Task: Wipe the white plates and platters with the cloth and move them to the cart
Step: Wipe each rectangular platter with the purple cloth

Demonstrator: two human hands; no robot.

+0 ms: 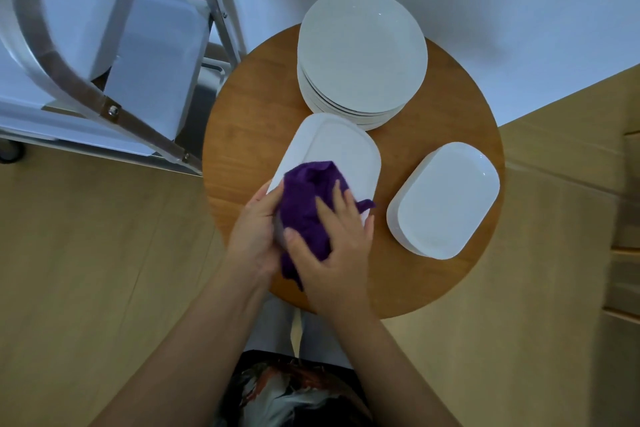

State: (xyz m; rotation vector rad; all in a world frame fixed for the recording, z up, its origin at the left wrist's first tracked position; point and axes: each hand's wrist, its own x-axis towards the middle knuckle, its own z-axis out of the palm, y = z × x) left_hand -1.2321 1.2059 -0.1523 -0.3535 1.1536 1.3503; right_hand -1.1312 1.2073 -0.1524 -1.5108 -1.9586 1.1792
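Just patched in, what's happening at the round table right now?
A person is wiping a white rectangular platter on the round wooden table. The right hand presses a purple cloth onto its near end, while the left hand grips the platter's near edge. A stack of round white plates and a stack of smaller white oblong platters wait on the table. The metal cart stands to the left.

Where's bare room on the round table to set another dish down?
Bare wood on the round table lies left of the plate stack and above the platter being wiped. A smaller patch sits along the near edge, below the platter stack. The middle is crowded: both hands and the cloth.
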